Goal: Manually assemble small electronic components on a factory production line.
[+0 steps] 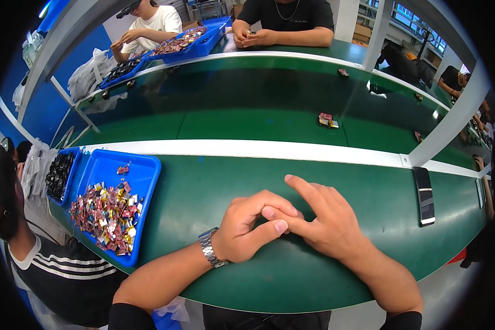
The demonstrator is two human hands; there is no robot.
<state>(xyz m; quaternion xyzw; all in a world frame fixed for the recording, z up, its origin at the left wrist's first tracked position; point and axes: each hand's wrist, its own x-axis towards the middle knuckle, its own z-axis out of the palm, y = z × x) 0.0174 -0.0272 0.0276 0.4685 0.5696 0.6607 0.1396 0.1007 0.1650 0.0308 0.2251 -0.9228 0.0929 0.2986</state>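
Note:
My left hand (247, 225), with a metal-band watch (209, 247) at its wrist, is closed around the thumb of my right hand (330, 220) above the green table (247, 280). The left thumb lies across the right thumb from the near side. On my right hand the index finger is stretched out to the far left, and the others lie loosely together. No part or tool shows in either hand; the space between the palms is hidden. A blue tray (155, 181) to the left holds a heap of small red, white and yellow electronic parts (109, 215).
A phone (424, 196) lies at the right, by a white post (451, 121). A blue bin of black parts (60, 173) stands far left. Beyond the white rail (247, 148), small parts (328, 120) sit on the green belt. Co-workers sit left and across.

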